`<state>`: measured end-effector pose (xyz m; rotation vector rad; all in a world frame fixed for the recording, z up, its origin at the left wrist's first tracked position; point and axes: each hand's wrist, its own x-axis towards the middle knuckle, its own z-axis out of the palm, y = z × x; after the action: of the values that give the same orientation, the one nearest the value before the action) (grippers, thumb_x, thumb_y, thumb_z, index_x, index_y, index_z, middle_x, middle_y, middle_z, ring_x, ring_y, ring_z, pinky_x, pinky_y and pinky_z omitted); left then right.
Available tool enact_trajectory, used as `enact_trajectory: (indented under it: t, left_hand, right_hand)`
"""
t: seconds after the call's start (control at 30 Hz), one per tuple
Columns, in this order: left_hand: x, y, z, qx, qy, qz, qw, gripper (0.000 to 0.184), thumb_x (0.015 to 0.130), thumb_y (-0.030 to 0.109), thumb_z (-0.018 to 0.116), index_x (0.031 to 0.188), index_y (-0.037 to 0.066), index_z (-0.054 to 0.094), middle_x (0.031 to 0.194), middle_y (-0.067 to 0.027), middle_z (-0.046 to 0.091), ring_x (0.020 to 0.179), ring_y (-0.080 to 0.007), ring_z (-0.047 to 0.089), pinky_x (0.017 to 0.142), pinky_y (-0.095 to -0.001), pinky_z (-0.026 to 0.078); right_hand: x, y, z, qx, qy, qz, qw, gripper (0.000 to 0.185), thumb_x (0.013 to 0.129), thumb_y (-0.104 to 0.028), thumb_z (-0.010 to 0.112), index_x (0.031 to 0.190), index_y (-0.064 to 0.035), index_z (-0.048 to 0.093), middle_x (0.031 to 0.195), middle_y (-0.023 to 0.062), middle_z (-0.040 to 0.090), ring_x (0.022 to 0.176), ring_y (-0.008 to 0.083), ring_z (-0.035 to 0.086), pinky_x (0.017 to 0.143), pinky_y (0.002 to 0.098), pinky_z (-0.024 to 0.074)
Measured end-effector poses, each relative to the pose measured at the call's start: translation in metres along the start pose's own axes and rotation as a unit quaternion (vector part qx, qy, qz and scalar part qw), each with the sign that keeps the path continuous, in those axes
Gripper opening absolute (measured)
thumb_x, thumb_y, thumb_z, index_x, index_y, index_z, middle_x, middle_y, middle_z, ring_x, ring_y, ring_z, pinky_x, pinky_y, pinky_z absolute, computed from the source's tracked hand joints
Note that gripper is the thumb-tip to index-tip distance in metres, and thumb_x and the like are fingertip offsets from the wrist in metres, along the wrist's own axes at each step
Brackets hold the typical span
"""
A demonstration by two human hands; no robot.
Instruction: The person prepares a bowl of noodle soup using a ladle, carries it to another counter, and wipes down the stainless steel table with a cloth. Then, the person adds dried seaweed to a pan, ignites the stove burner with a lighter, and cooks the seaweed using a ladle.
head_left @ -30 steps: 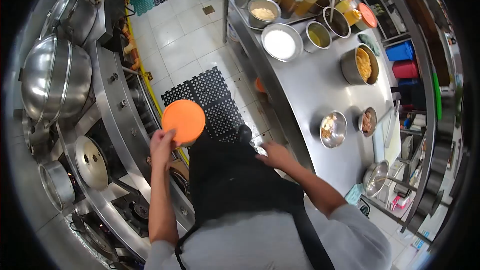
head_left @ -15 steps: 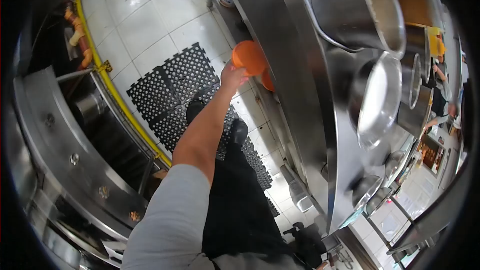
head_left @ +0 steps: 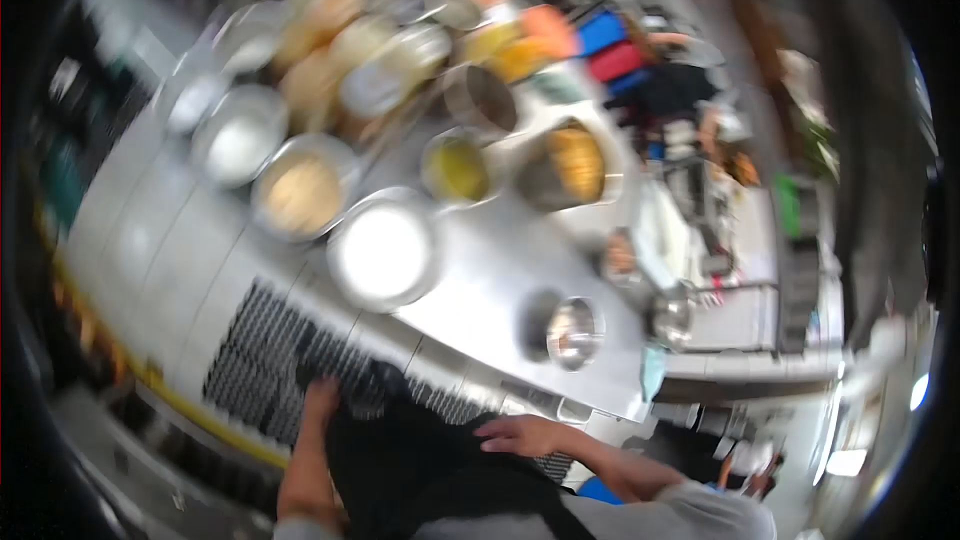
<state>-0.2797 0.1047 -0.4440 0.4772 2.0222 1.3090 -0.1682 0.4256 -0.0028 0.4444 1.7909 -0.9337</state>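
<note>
The view is smeared by motion. My left hand hangs low beside the black apron, over the dark floor mat; its fingers are too blurred to read. In front of the apron, my right hand has its fingers stretched out and holds nothing. No orange lid shows in either hand. Nearest on the steel table are a bowl of white contents and a small bowl with food pieces.
Further along stand a tan-filled bowl, a pot of yellow-green liquid, a pot of orange-yellow food and several bottles. People in dark clothing are at the far right and lower right. A yellow pipe runs low at left.
The view has swung toward the table. The orange lid, held in my left hand a second ago and lowered beside the table half a second ago, is out of my hands.
</note>
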Motion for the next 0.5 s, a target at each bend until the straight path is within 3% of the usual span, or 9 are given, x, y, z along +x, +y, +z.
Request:
enact_trajectory:
  t: [0.03, 0.1, 0.13, 0.2, 0.27, 0.33, 0.4, 0.47, 0.5]
  left_hand:
    - [-0.033, 0.003, -0.005, -0.234, 0.019, -0.255, 0.938, 0.027, 0.093, 0.027, 0.056, 0.072, 0.010, 0.060, 0.065, -0.0035, 0.052, 0.062, -0.0189, 0.053, 0.059, -0.0398, 0.040]
    - [-0.080, 0.076, -0.031, -0.278, 0.069, -0.371, 0.884, 0.018, 0.098, 0.022, 0.057, 0.086, 0.009, 0.061, 0.071, -0.0020, 0.056, 0.061, -0.0167, 0.055, 0.055, -0.0351, 0.044]
    - [-0.108, 0.072, -0.032, -0.374, 0.074, -0.302, 0.874, 0.016, 0.099, 0.022, 0.059, 0.091, 0.008, 0.061, 0.076, -0.0012, 0.057, 0.061, -0.0146, 0.055, 0.050, -0.0317, 0.042]
    - [-0.132, 0.124, -0.038, -0.240, 0.150, -0.470, 0.836, 0.012, 0.100, 0.019, 0.059, 0.093, 0.008, 0.058, 0.078, -0.0015, 0.056, 0.060, -0.0124, 0.055, 0.047, -0.0286, 0.040]
    - [-0.165, 0.115, -0.041, -0.275, 0.149, -0.444, 0.840, 0.010, 0.100, 0.016, 0.057, 0.094, 0.008, 0.057, 0.076, -0.0014, 0.054, 0.059, -0.0124, 0.055, 0.046, -0.0288, 0.040]
    - [-0.193, 0.119, -0.039, -0.307, 0.156, -0.401, 0.849, 0.009, 0.100, 0.015, 0.055, 0.094, 0.008, 0.056, 0.074, -0.0013, 0.053, 0.058, -0.0121, 0.055, 0.045, -0.0289, 0.039]
    - [-0.230, 0.119, -0.024, -0.343, 0.179, -0.349, 0.853, 0.010, 0.101, 0.014, 0.053, 0.093, 0.008, 0.055, 0.071, -0.0011, 0.052, 0.057, -0.0115, 0.053, 0.045, -0.0287, 0.039]
    - [-0.252, 0.076, 0.007, -0.416, 0.190, -0.220, 0.861, 0.018, 0.101, 0.016, 0.051, 0.084, 0.012, 0.054, 0.062, 0.0018, 0.046, 0.052, -0.0103, 0.046, 0.046, -0.0285, 0.036]
    - [-0.261, 0.093, 0.017, -0.395, 0.203, -0.199, 0.874, 0.021, 0.101, 0.018, 0.050, 0.081, 0.014, 0.055, 0.060, 0.0030, 0.046, 0.050, -0.0109, 0.045, 0.046, -0.0298, 0.036]
  right_hand:
    - [-0.025, -0.030, -0.025, 0.001, 0.024, -0.035, 0.999, 0.057, 0.101, -0.048, 0.060, 0.143, -0.0104, 0.057, 0.134, 0.0181, 0.063, 0.120, 0.0326, 0.063, 0.104, 0.0404, 0.0478]
    - [-0.084, -0.077, -0.072, -0.069, 0.185, -0.164, 0.967, 0.053, 0.100, -0.040, 0.064, 0.142, -0.0091, 0.056, 0.134, 0.0158, 0.063, 0.116, 0.0320, 0.064, 0.101, 0.0411, 0.0497]
    - [-0.118, -0.100, -0.093, -0.086, 0.268, -0.186, 0.941, 0.051, 0.098, -0.032, 0.069, 0.141, -0.0082, 0.056, 0.132, 0.0146, 0.063, 0.116, 0.0310, 0.064, 0.100, 0.0400, 0.0503]
    - [-0.181, -0.125, -0.132, -0.174, 0.477, -0.350, 0.787, 0.050, 0.087, -0.012, 0.078, 0.133, -0.0059, 0.060, 0.128, 0.0131, 0.064, 0.116, 0.0307, 0.063, 0.096, 0.0403, 0.0513]
    - [-0.226, -0.140, -0.166, -0.241, 0.613, -0.327, 0.678, 0.048, 0.081, -0.008, 0.080, 0.126, -0.0048, 0.064, 0.128, 0.0156, 0.064, 0.118, 0.0343, 0.062, 0.100, 0.0418, 0.0497]
    - [-0.262, -0.139, -0.204, -0.339, 0.759, -0.243, 0.499, 0.044, 0.082, -0.017, 0.081, 0.122, -0.0069, 0.065, 0.119, 0.0168, 0.066, 0.112, 0.0363, 0.062, 0.096, 0.0465, 0.0510]
    - [-0.293, -0.118, -0.238, -0.309, 0.796, -0.143, 0.500, 0.044, 0.085, -0.024, 0.080, 0.122, -0.0066, 0.066, 0.126, 0.0158, 0.066, 0.120, 0.0353, 0.060, 0.102, 0.0429, 0.0480]
    - [-0.312, -0.096, -0.259, -0.246, 0.795, -0.053, 0.551, 0.049, 0.098, -0.044, 0.063, 0.131, -0.0079, 0.064, 0.130, 0.0200, 0.065, 0.126, 0.0387, 0.058, 0.104, 0.0448, 0.0462]
    - [-0.319, -0.095, -0.264, -0.203, 0.745, 0.113, 0.625, 0.057, 0.099, -0.049, 0.058, 0.137, -0.0071, 0.060, 0.130, 0.0218, 0.064, 0.123, 0.0407, 0.060, 0.103, 0.0459, 0.0473]
